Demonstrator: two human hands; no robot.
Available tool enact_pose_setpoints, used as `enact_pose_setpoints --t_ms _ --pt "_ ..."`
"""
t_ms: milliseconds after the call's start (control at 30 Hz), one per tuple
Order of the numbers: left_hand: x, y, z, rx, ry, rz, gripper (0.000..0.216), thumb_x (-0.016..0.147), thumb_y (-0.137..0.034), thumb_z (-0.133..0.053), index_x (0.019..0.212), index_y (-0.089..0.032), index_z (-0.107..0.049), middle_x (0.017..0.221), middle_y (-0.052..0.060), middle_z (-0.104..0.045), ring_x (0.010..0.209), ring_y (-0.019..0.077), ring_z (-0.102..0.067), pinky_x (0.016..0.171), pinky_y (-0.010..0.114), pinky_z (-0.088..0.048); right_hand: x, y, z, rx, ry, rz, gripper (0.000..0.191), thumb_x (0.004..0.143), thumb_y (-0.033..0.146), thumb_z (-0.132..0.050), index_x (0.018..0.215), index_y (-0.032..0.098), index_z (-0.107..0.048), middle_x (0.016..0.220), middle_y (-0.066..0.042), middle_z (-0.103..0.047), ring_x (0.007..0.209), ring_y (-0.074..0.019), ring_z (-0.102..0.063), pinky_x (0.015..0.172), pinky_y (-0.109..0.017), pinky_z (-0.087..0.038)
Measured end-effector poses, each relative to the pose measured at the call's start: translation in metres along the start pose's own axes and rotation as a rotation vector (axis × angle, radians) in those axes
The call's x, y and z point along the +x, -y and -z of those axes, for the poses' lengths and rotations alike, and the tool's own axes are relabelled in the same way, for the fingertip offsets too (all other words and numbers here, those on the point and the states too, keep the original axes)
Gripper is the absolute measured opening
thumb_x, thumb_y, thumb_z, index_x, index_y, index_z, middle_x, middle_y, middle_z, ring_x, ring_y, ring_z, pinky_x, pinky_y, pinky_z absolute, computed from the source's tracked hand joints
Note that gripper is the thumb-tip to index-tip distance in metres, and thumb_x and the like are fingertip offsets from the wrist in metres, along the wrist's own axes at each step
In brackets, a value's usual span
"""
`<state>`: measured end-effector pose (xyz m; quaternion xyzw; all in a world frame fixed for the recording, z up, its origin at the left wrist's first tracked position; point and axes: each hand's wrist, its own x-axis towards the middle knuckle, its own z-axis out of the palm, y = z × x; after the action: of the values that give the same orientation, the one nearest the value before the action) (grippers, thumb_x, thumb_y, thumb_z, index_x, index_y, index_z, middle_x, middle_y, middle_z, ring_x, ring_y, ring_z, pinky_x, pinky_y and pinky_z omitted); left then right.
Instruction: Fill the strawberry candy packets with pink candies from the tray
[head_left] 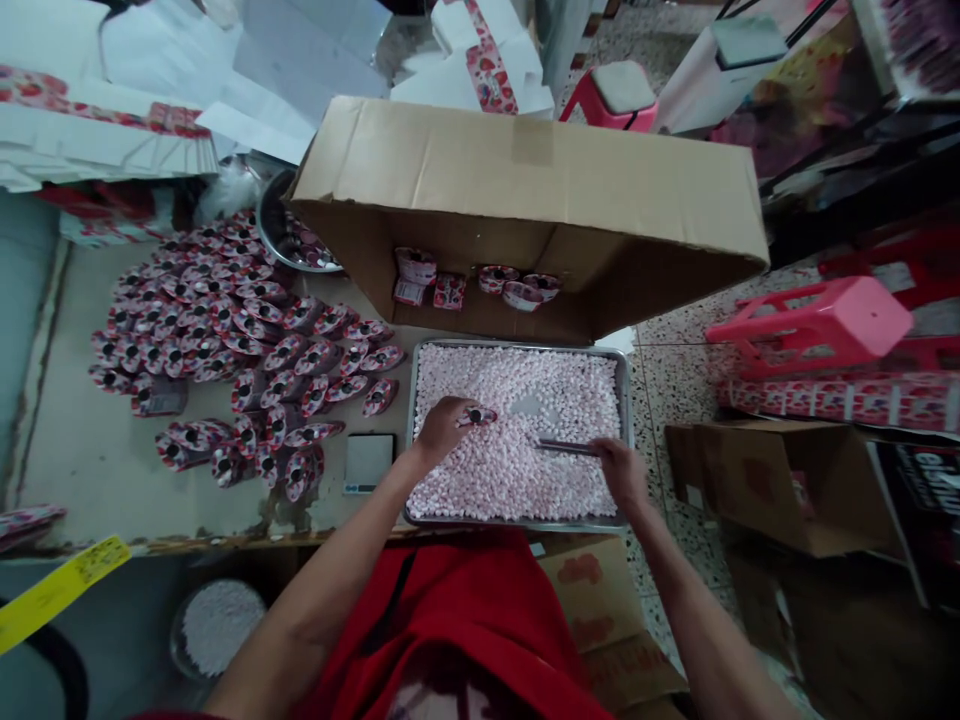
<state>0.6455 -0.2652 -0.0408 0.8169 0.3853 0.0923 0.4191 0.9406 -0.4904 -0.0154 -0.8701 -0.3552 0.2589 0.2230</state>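
Observation:
My left hand point(444, 424) is closed around a small berry-printed packet point(477, 415) with a dark opening, held just above the left part of a metal tray point(628, 400). My right hand point(619, 468) grips one end of a slim metal tool point(566, 447); its other end lies at the pellets, and its exact kind I cannot make out. Small pale pink pellets point(480, 480) fill the tray, with a thin patch near the middle where the bottom shows. More packets of the same print point(281, 385) stand in a crowd on the table to the left.
A large cardboard box point(525, 150) lies on its side behind the tray, with several printed packets inside. A small scale point(369, 463) sits left of the tray. Behind the packets is a steel bowl point(274, 225). Pink stools point(832, 325) and an open carton point(795, 480) stand at right.

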Motion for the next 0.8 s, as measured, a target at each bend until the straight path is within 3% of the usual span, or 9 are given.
enact_pose_setpoints --t_ms 67,133,233,300,367,533,667,800 --pt "-0.005 -0.003 0.005 0.012 -0.049 0.025 0.034 0.079 -0.018 -0.081 0.111 -0.025 -0.075 0.113 0.007 -0.076 0.110 0.0255 -0.068 0.099 0.039 -0.053 0.002 0.003 -0.046 0.127 0.065 0.002 0.025 0.084 0.034 -0.056 0.081 0.023 -0.077 0.089 -0.009 -0.078 0.085 -0.0254 -0.068 0.080 -0.035 -0.051" --pt "-0.009 -0.007 0.015 0.034 -0.108 0.052 0.033 0.081 -0.018 -0.079 0.112 -0.025 -0.074 0.114 0.007 -0.076 0.109 0.0246 -0.068 0.100 0.038 -0.053 0.005 0.025 -0.090 0.200 0.117 0.030 0.025 0.085 0.033 -0.056 0.084 0.023 -0.078 0.092 -0.009 -0.078 0.088 -0.0238 -0.070 0.084 -0.034 -0.052" --pt "-0.012 -0.010 0.033 0.073 -0.168 0.087 0.031 0.080 -0.017 -0.079 0.110 -0.023 -0.074 0.113 0.006 -0.076 0.107 0.0240 -0.069 0.099 0.037 -0.053 0.009 0.056 -0.120 0.270 0.160 0.045 0.024 0.084 0.032 -0.057 0.084 0.020 -0.078 0.092 -0.009 -0.078 0.089 -0.0232 -0.071 0.086 -0.034 -0.052" --pt "-0.014 -0.009 0.042 0.093 -0.181 0.117 0.030 0.079 -0.015 -0.079 0.108 -0.023 -0.075 0.110 0.006 -0.076 0.106 0.0247 -0.069 0.098 0.037 -0.053 0.010 0.062 -0.111 0.294 0.173 0.033 0.024 0.083 0.032 -0.057 0.082 0.019 -0.077 0.087 -0.009 -0.079 0.085 -0.0240 -0.072 0.082 -0.034 -0.053" --pt "-0.014 -0.009 0.047 0.104 -0.181 0.142 0.029 0.078 -0.013 -0.079 0.105 -0.023 -0.076 0.108 0.007 -0.076 0.104 0.0254 -0.069 0.096 0.037 -0.053 0.009 0.062 -0.087 0.325 0.187 0.028 0.025 0.083 0.035 -0.058 0.083 0.020 -0.078 0.083 -0.008 -0.079 0.080 -0.0241 -0.072 0.077 -0.034 -0.053" --pt "-0.014 -0.012 0.042 0.129 -0.178 0.077 0.022 0.078 -0.020 -0.081 0.100 -0.021 -0.075 0.102 0.008 -0.074 0.100 0.0252 -0.067 0.093 0.037 -0.053 0.012 0.081 -0.031 0.490 0.229 0.070 0.028 0.083 0.042 -0.063 0.088 0.020 -0.079 0.086 -0.006 -0.079 0.082 -0.0240 -0.071 0.078 -0.034 -0.052" --pt "-0.015 -0.018 0.036 0.154 -0.146 0.015 0.029 0.073 -0.009 -0.078 0.099 -0.020 -0.075 0.101 0.007 -0.071 0.102 0.0244 -0.065 0.093 0.036 -0.053 0.025 0.116 -0.018 0.415 0.198 0.181 0.025 0.086 0.038 -0.061 0.090 0.021 -0.079 0.089 -0.006 -0.078 0.085 -0.0230 -0.070 0.080 -0.033 -0.051" --pt "-0.020 -0.026 0.035 0.163 -0.127 0.007 0.025 0.075 -0.015 -0.080 0.098 -0.019 -0.075 0.099 0.009 -0.070 0.099 0.0259 -0.065 0.093 0.039 -0.052 0.026 0.158 -0.013 0.130 0.172 0.413 0.024 0.091 0.023 -0.054 0.091 0.021 -0.078 0.090 -0.007 -0.075 0.088 -0.0220 -0.068 0.082 -0.032 -0.050"
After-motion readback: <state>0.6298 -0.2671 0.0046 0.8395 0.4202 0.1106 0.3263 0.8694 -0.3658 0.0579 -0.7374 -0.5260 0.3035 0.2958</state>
